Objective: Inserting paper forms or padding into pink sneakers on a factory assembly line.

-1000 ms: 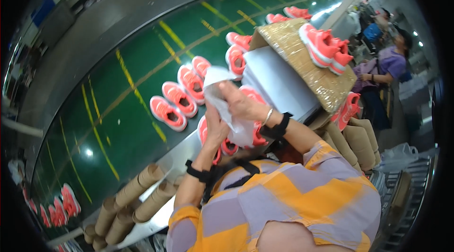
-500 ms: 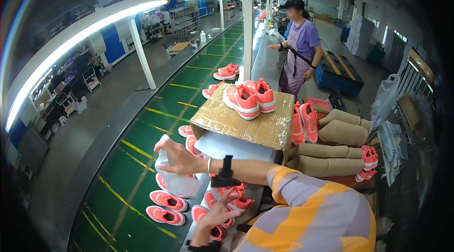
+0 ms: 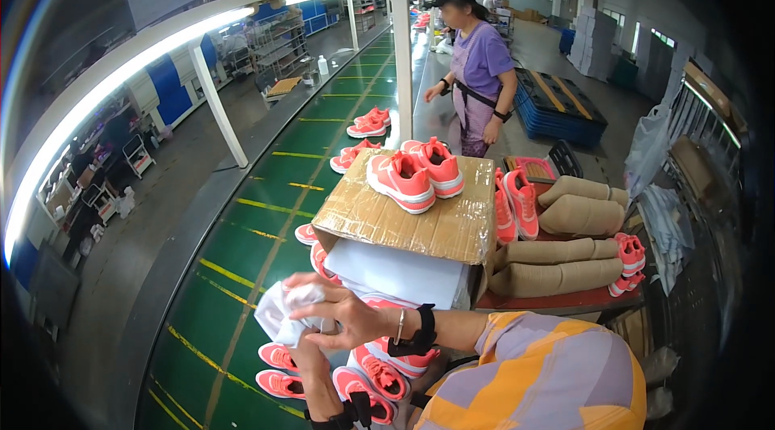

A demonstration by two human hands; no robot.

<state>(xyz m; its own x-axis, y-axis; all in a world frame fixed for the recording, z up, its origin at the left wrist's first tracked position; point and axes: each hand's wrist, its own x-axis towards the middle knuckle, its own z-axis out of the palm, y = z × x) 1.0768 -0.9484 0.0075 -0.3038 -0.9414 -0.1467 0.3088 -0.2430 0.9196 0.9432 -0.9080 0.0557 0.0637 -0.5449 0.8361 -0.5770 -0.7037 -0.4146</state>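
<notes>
A crumpled white sheet of thin paper (image 3: pixel 278 313) is bunched between my two hands above the belt's near edge. My right hand (image 3: pixel 351 317) reaches in from the right, its fingers curled and closed on the paper. From below, my left hand (image 3: pixel 307 353) meets it and closes on the paper's lower part; its fingers are mostly hidden. Directly beneath are several coral-pink sneakers with white soles: a sneaker (image 3: pixel 379 373) on the ledge beside my left wrist, and a sneaker (image 3: pixel 278 384) on the green belt. My right forearm passes in front of more sneakers.
A cardboard box (image 3: pixel 404 212) on its side holds white sheets (image 3: pixel 387 268), with a pair of sneakers (image 3: pixel 416 176) on top. The green conveyor belt (image 3: pixel 242 268) runs into the distance. Brown stuffed forms (image 3: pixel 557 264) lie at right. A co-worker (image 3: pixel 480 67) stands beyond the box.
My left hand has risen from the sneakers to the paper. The sheet hung loosely from my right hand; now it is bunched up between both. The co-worker has turned, and my view has shifted slightly.
</notes>
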